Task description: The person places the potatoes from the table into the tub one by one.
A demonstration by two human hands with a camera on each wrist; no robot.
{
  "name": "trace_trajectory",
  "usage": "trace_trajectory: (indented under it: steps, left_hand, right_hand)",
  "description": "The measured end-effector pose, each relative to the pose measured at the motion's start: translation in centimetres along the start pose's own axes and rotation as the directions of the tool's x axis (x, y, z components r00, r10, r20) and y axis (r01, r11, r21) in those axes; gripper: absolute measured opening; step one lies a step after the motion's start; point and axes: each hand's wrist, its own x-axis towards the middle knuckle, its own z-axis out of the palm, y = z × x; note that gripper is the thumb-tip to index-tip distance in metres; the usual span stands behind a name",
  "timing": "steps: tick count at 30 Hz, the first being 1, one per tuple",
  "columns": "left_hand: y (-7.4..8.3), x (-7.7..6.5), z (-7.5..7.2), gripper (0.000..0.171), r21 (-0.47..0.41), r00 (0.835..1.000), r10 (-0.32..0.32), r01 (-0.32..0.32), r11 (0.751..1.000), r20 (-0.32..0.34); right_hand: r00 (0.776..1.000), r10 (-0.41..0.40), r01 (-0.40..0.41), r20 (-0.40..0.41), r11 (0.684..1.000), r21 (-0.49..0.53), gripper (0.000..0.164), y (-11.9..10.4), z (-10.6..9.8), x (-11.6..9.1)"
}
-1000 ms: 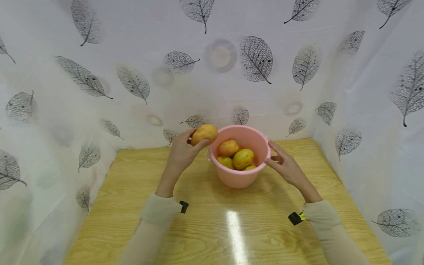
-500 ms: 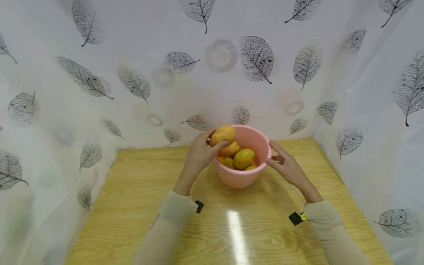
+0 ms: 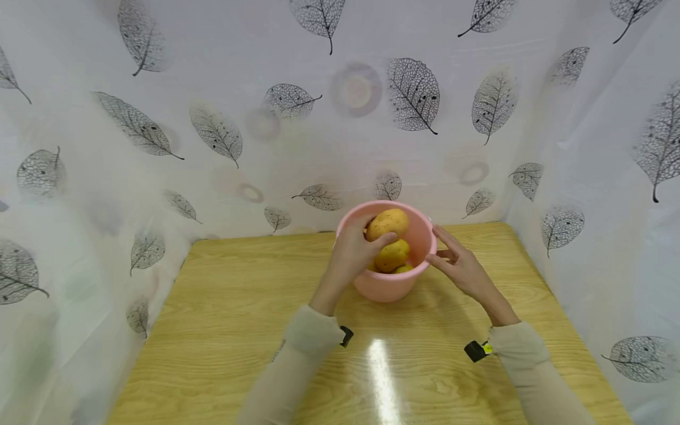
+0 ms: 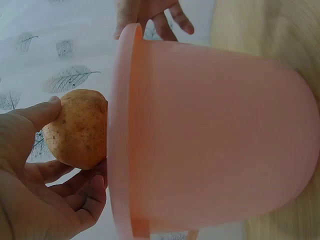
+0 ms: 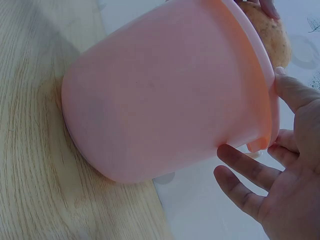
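A pink plastic bucket (image 3: pixel 383 289) stands upright on the table and holds several potatoes; a yellow potato (image 3: pixel 393 258) shows inside. Above these, within the rim, my left hand (image 3: pixel 353 245) grips another potato (image 3: pixel 390 223) between thumb and fingers. The left wrist view shows that gripped potato (image 4: pixel 77 135) at the bucket's mouth, partly behind the rim. My right hand (image 3: pixel 461 268) rests against the bucket's right side. In the right wrist view its thumb touches the rim (image 5: pixel 274 100), and its other fingers (image 5: pixel 250 170) lie fairly straight, spread along the outside by a small tab.
The wooden table (image 3: pixel 239 295) extends in front of the bucket and to both sides. A white curtain (image 3: pixel 234 195) printed with dark leaves hangs close behind the bucket and along both sides. Both wrists carry small black devices (image 3: pixel 475 351).
My left hand has carried its potato rightward from outside the bucket's left rim to over the inside, slightly lower, covering some potatoes. The right hand and the bucket stay in place.
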Motion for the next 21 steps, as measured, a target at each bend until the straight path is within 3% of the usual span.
trace_trajectory:
  steps: [7, 16, 21]
  left_hand:
    - [0.6, -0.2, 1.5, 0.059, 0.134, 0.995, -0.100, 0.096, 0.986, 0.026]
    - [0.4, -0.2, 2.9, 0.051, 0.178, 0.994, -0.099, 0.092, 0.980, 0.034]
    - [0.6, -0.3, 3.5, 0.058, 0.248, 0.986, -0.152, 0.132, 0.960, 0.062]
  right_hand:
    - [1.000, -0.002, 0.001, 0.007, 1.000, 0.018, 0.071, 0.2, 0.0, 0.1]
    - [1.000, -0.006, 0.006, -0.001, 1.000, 0.018, 0.071, 0.2, 0.2, 0.1]
    - [1.000, -0.003, 0.003, -0.001, 1.000, 0.013, 0.071, 0.2, 0.2, 0.1]
